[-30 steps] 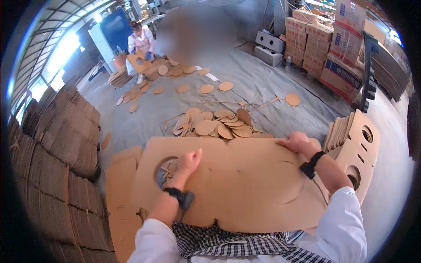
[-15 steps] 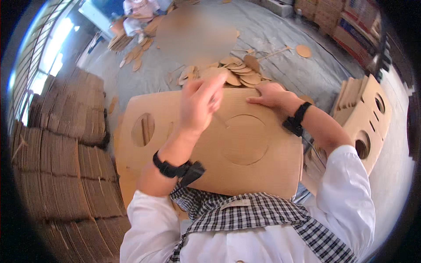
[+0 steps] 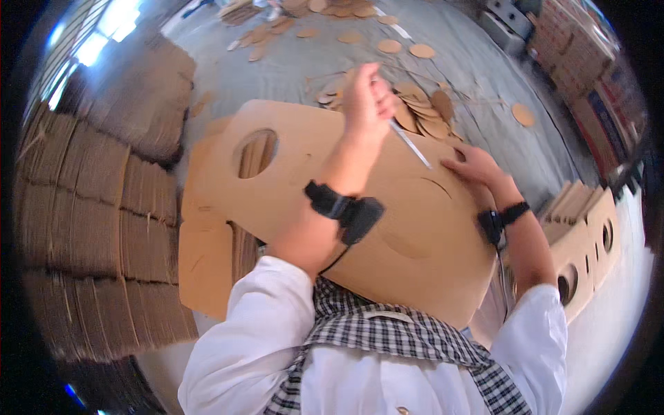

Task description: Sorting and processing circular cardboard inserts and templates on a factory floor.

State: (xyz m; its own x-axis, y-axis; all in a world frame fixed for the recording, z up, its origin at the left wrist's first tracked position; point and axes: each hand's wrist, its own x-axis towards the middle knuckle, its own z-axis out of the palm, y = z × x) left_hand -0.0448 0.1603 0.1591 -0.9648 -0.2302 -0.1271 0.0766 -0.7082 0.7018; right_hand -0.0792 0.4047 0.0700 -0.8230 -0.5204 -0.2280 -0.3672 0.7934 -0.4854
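A large tan cardboard sheet (image 3: 332,159) lies tilted in front of me, with an open round hole toward its left and a round cut outline on its right half. The disc inside that outline looks partly sunk; its edge is blurred. My left hand (image 3: 368,104) is closed in a fist above the far edge. From it a thin metal rod (image 3: 413,146) points down to the right, its tip near the cut outline; its handle is hidden. My right hand (image 3: 476,166) grips the sheet's far right edge, thumb on top.
Tall stacks of flat cardboard (image 3: 90,221) stand on the left. Loose cardboard discs (image 3: 425,114) are piled beyond the sheet, with more scattered farther back. Several sheets with holes cut through (image 3: 588,242) stand at the right. Boxes (image 3: 574,41) are stacked far right.
The sheet has turned clockwise, its left end swinging away from me. My left hand has moved right and farther off with the rod. The disc, flush before, now looks partly sunk.
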